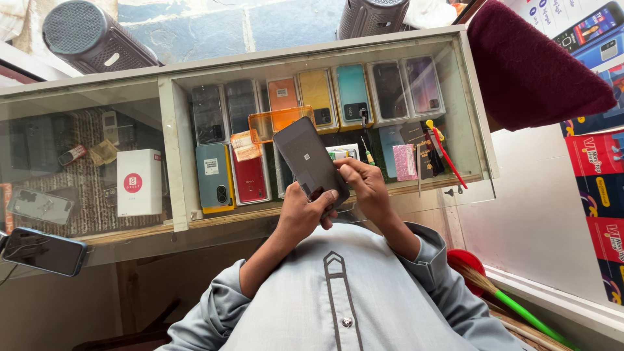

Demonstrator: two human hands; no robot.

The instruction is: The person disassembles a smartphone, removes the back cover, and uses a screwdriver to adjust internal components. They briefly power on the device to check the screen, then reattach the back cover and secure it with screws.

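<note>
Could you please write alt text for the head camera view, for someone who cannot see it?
Two hands, left hand and right hand, hold a dark phone over a glass display counter filled with phones.

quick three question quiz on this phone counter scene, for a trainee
1. True or false: the left hand grips the dark grey rectangular phone.
2. What touches that phone's edge? A) the right hand B) the green-handled broom C) the white cardboard box
3. Fill in: the row of coloured phones lies inside the pale-framed counter, under its ___ top.

Key: 1 true; 2 A; 3 glass.
</note>
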